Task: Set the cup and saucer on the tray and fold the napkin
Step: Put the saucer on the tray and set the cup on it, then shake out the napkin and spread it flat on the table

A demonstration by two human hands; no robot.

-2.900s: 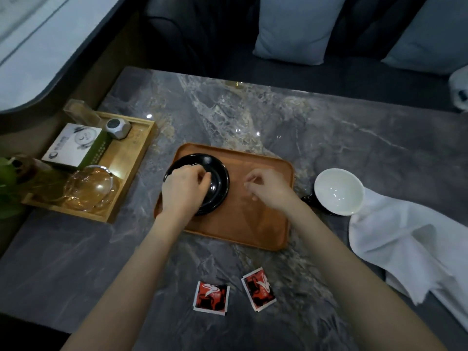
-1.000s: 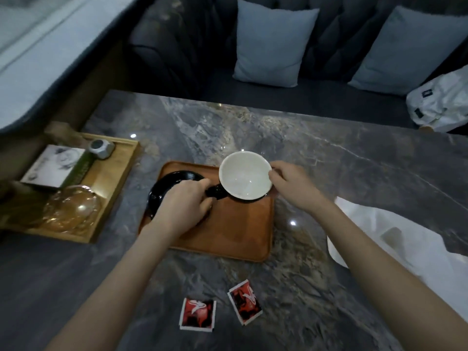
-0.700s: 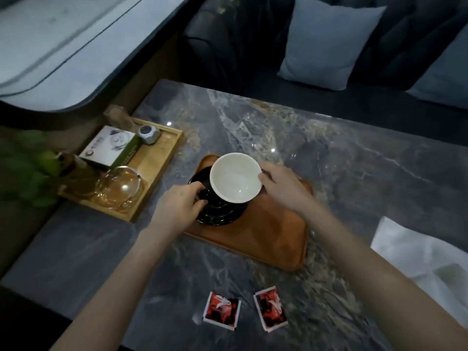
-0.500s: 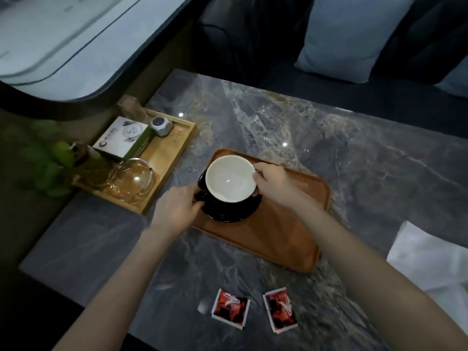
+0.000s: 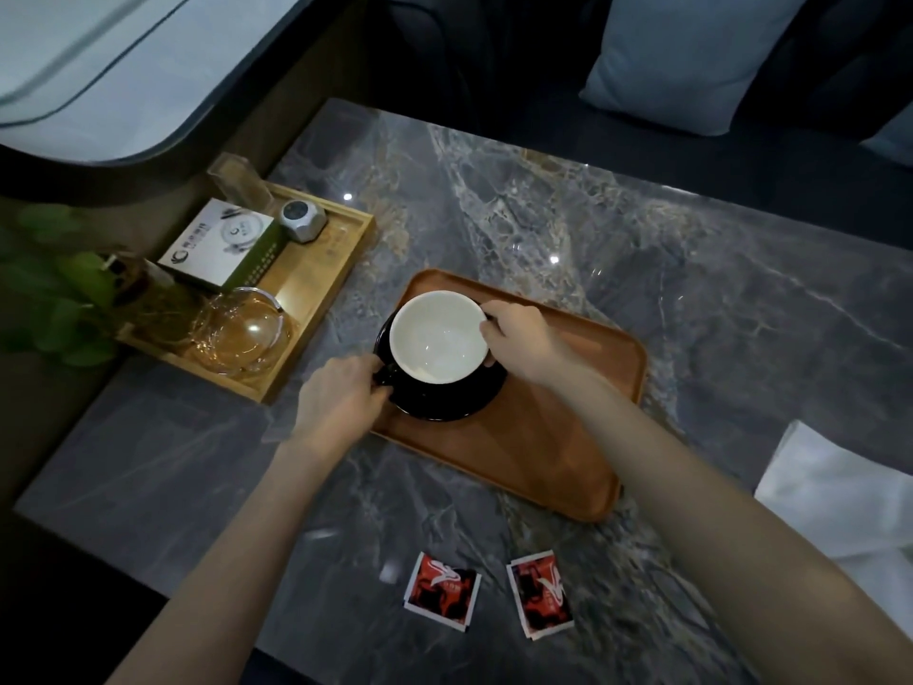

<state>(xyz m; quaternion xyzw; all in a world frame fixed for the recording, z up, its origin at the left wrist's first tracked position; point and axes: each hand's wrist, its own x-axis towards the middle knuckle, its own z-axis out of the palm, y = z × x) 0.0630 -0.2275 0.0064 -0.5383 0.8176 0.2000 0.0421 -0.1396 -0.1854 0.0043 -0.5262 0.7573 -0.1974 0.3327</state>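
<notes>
Two red sachets (image 5: 442, 590) are lying nearest the viewer on the marble table (image 5: 691, 269), between the two forearms and short of both hands. A white napkin (image 5: 840, 501) is lying unfolded at the right edge, well to the right of the right hand and off the tray.

The left hand (image 5: 336, 402) is reaching in at the tray's (image 5: 543, 462) left edge, its fingers curled and pinching the cup's dark handle, which is sticking out towards it. The right hand (image 5: 518, 338) is sitting just beyond and to the right of the left, fingers bent around the cup's (image 5: 437, 336) far right side, fingertips touching the rim. Between the two hands the cup, white inside and dark outside, is standing upright on the black saucer (image 5: 444, 402); the saucer is resting on the left part of the tray, its near rim showing below the cup.

To the left of the left hand, a wooden tray (image 5: 316, 289) is holding a glass bowl (image 5: 242, 333), a box (image 5: 222, 244) and a small grey object (image 5: 302, 222). Green leaves (image 5: 64, 299) are showing further left. Beyond both hands, a dark sofa is carrying a pale cushion (image 5: 691, 56).
</notes>
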